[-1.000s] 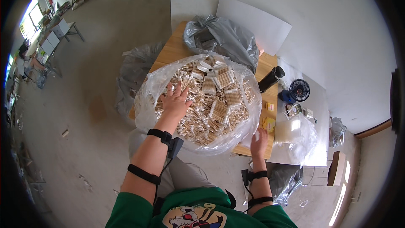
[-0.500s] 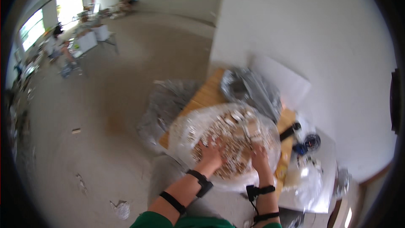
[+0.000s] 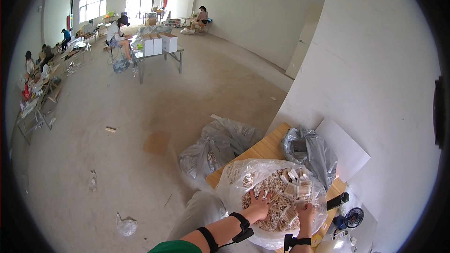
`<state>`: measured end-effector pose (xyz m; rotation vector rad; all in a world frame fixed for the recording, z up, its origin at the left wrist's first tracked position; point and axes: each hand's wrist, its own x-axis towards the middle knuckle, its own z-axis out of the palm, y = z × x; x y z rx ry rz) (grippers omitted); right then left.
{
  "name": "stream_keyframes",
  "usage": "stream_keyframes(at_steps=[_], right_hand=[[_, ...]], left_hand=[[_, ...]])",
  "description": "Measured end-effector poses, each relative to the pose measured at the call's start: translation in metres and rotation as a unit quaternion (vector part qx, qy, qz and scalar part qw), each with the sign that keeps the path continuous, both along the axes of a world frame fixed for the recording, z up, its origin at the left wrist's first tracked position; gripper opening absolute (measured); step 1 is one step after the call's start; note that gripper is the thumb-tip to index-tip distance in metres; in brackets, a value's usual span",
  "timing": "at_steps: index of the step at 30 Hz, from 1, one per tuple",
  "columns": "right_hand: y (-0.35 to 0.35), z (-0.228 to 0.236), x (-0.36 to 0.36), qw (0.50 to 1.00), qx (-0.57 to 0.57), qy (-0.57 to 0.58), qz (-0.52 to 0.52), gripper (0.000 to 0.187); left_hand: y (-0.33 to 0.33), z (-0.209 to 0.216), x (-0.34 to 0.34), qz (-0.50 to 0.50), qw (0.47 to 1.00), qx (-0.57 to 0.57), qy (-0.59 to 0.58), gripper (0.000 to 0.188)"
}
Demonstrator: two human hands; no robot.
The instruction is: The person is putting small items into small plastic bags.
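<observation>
A large clear plastic bag [image 3: 229, 175] lies wide open on a wooden table [image 3: 267, 146], full of loose cotton swabs [image 3: 276, 215] with thin wooden sticks and white tips. My left hand [image 3: 259, 206] rests on the heap, its fingers spread among the swabs. Closer to the bag's right side, my right hand [image 3: 307, 214] has its fingers closed around a small pale pack of cotton swabs [image 3: 299, 203]. More packs of swabs [image 3: 300, 188] lie on top of the heap just beyond that hand. Both my wrists wear black straps.
A grey plastic bag [image 3: 311, 152] stands at the table's far end, beside a white board [image 3: 344, 147]. A black bottle [image 3: 338, 200] and a small fan [image 3: 354, 217] are at the right. Grey bags [image 3: 211, 147] lie on the floor. Several people sit at distant tables.
My view has swung up and left, bringing more of the room in. My right hand has closed on a pack of swabs; my left hand stays spread in the heap.
</observation>
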<state>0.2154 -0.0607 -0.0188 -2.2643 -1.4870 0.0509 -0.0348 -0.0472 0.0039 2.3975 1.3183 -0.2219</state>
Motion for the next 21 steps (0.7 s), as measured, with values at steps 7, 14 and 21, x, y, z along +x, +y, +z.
stream_keyframes(at_steps=[7, 14, 21], right_hand=[[-0.030, 0.048, -0.053, 0.964, 0.151, 0.219, -0.016, 0.025], [-0.053, 0.029, -0.100, 0.671, 0.285, 0.684, 0.011, 0.033], [-0.061, 0.016, -0.102, 0.643, 0.266, 0.717, 0.039, 0.030]], left_hand=[[-0.016, 0.001, 0.004, 0.062, 0.987, 0.038, -0.144, 0.057], [-0.025, 0.003, 0.013, 0.145, 0.902, 0.045, -0.405, 0.030], [-0.032, -0.013, 0.022, 0.151, 0.847, -0.135, -0.491, 0.032]])
